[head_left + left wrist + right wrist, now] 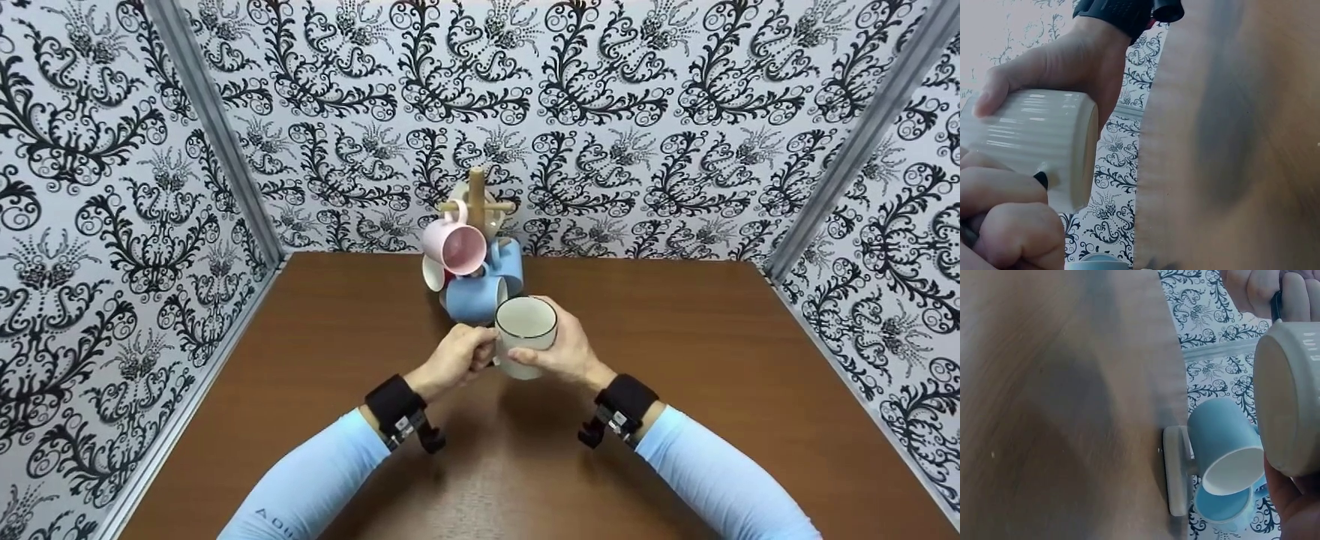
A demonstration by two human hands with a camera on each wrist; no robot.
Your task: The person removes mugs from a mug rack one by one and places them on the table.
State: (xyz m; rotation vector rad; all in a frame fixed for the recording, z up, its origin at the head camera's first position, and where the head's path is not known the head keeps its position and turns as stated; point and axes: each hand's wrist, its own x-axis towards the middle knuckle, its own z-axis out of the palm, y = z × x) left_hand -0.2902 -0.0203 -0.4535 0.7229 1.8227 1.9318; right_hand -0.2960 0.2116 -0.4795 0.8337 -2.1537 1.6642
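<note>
A cream mug [520,365] with a dark rim is held upright over the table, its mouth facing up in the head view. My right hand [568,346] grips its body, thumb across the near side. The curled fingers of my left hand [466,352] hold its dark-edged handle, largely hidden by them. Ribbed sides of the mug show in the left wrist view, and its underside is seen in the right wrist view, raised off the tabletop. Just behind the mug, a blue mug [471,301] hangs on a wooden mug tree [477,193].
Also on the tree are a pink mug [437,241], a second blue mug [511,264] and a white mug [432,275] partly hidden below the pink one. The tree's base [1176,471] stands on the brown table [675,390]. Patterned walls [600,75] enclose the back and sides.
</note>
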